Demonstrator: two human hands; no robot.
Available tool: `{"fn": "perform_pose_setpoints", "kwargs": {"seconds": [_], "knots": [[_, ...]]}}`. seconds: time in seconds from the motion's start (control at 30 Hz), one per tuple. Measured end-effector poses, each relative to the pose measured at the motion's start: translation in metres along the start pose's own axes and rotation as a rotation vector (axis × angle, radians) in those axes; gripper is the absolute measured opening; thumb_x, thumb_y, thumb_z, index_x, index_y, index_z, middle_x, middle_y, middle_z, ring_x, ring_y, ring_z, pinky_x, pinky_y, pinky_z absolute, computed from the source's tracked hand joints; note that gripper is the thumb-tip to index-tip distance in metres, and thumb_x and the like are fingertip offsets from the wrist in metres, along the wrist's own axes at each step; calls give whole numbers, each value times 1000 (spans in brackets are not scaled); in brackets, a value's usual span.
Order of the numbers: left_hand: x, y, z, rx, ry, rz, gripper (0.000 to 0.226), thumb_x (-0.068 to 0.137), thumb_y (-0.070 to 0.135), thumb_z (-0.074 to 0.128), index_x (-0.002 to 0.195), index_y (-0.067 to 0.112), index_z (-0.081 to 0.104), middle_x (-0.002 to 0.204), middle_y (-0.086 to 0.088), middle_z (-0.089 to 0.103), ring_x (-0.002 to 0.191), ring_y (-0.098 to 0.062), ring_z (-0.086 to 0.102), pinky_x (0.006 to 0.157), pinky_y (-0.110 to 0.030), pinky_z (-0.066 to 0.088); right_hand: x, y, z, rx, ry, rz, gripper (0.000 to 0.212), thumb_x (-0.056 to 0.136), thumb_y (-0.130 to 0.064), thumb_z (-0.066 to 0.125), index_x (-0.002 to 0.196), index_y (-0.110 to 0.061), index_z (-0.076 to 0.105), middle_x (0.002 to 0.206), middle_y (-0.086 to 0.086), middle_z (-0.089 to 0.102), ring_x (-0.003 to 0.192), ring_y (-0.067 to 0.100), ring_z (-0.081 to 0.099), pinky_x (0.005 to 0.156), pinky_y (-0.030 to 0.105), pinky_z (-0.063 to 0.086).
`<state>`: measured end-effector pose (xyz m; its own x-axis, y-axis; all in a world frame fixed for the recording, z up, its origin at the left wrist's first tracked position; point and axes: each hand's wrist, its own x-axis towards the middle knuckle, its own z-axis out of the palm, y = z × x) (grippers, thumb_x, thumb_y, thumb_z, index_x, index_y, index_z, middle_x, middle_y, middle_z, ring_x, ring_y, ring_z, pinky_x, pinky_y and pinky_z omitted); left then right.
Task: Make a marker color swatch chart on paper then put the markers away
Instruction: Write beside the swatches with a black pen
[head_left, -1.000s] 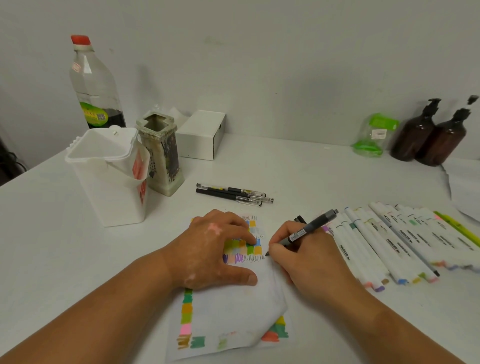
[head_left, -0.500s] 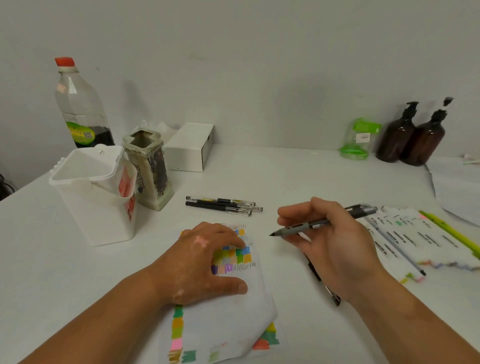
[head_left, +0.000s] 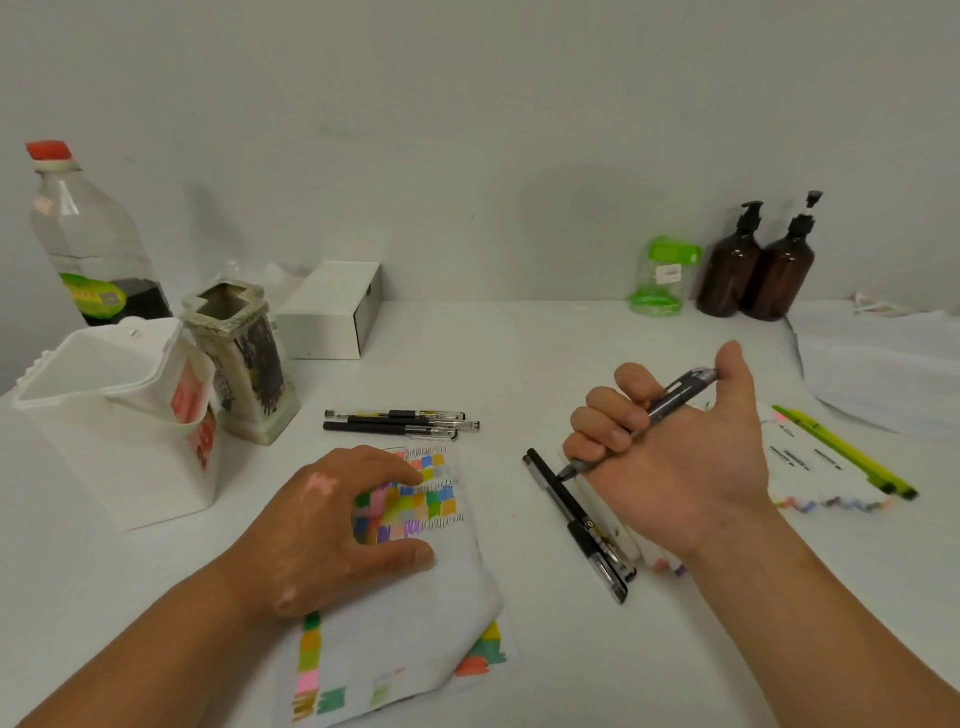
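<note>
My left hand (head_left: 332, 530) lies flat on the swatch paper (head_left: 405, 613), fingers spread over a grid of coloured squares with squiggly black lines beside them. My right hand (head_left: 670, 452) is lifted above the table to the right of the paper and grips a grey click pen (head_left: 644, 415), tip pointing down-left, thumb on its top end. Under that hand lie a black gel pen (head_left: 571, 519) and a row of white markers (head_left: 815, 467), partly hidden by the hand.
A white plastic bin (head_left: 114, 415) and a ceramic pen holder (head_left: 244, 364) stand at the left, a large bottle (head_left: 88, 239) behind them. Three black pens (head_left: 400, 421) lie beyond the paper. A white box (head_left: 332, 312), green jar (head_left: 662, 275), two brown pump bottles (head_left: 753, 265) line the wall. Yellow-green pens (head_left: 847, 452) lie at right.
My right hand lifted the grey pen off the paper, swung it right and turned it in the fist, thumb now on its top. My left hand stayed on the paper.
</note>
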<state>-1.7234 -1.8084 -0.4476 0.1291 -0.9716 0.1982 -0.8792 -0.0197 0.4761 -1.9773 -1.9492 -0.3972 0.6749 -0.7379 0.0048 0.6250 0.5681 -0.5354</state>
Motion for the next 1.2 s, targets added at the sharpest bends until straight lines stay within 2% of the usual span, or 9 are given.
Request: {"fn": "perform_pose_setpoints", "kwargs": {"seconds": [0.1, 0.27, 0.47, 0.53, 0.6, 0.67, 0.77, 0.97, 1.2], "knots": [[-1, -8, -9, 4, -35, -13, 72, 57, 83, 68, 118, 48, 61, 122, 41, 45, 115, 9, 45, 96, -18, 39, -1, 0, 1, 3, 15, -16, 58, 85, -68, 38, 62, -16, 41, 61, -2, 26, 55, 17, 26, 53, 32, 31], [-1, -23, -22, 37, -146, -47, 83, 49, 90, 68, 121, 49, 59, 132, 36, 42, 122, 5, 41, 95, -18, 38, 3, 2, 5, -146, 102, 25, 68, 94, -76, 33, 74, -16, 56, 62, -2, 32, 53, 15, 30, 49, 29, 26], [-1, -27, -26, 17, -225, -86, 80, 54, 79, 77, 124, 52, 53, 138, 35, 37, 127, 2, 39, 104, -23, 43, 2, 16, 1, -648, 202, -45, 36, 103, -24, 49, 86, -8, 77, 72, 3, 55, 59, 17, 54, 53, 34, 49], [-2, -32, -31, 20, -238, -107, 76, 56, 74, 80, 123, 53, 51, 139, 34, 35, 127, 3, 39, 100, -17, 40, -1, 19, -1, -1137, 270, -127, 33, 102, -30, 54, 88, -16, 80, 66, -4, 60, 61, 12, 60, 67, 31, 54], [-4, -38, -38, 32, -262, -132, 75, 57, 72, 81, 123, 53, 50, 141, 35, 34, 128, 3, 37, 99, -16, 33, -2, 23, -3, -1594, 229, -205, 25, 98, -38, 60, 90, -23, 78, 59, -7, 58, 56, 3, 56, 60, 10, 43], [-5, -43, -42, 42, -287, -151, 74, 58, 71, 81, 123, 52, 50, 141, 34, 35, 129, 1, 37, 101, -18, 33, -4, 30, -2, -1783, 193, -212, 6, 93, -39, 66, 94, -36, 71, 64, -12, 65, 61, -2, 59, 56, 8, 41], [-4, -42, -36, 79, -298, -145, 71, 60, 71, 80, 121, 50, 52, 143, 29, 37, 130, -2, 37, 107, -25, 37, -5, 44, -3, -2023, 203, -161, 14, 89, -43, 70, 102, -42, 68, 69, -20, 68, 72, -5, 61, 56, 13, 39], [1, -35, -12, 100, -236, -30, 79, 57, 89, 63, 125, 49, 52, 143, 29, 38, 131, 1, 31, 113, -33, 29, -2, 56, -8, -2313, 254, -108, 30, 85, -58, 65, 111, -43, 67, 79, -19, 64, 82, 1, 59, 68, 22, 48], [1, -49, -15, 17, -219, -30, 81, 56, 89, 65, 127, 54, 50, 143, 30, 37, 130, 2, 29, 108, -29, 29, 3, 48, 1, -2311, 321, -224, 8, 86, -46, 70, 83, -40, 67, 71, -21, 63, 70, -2, 57, 65, 25, 51]]}}
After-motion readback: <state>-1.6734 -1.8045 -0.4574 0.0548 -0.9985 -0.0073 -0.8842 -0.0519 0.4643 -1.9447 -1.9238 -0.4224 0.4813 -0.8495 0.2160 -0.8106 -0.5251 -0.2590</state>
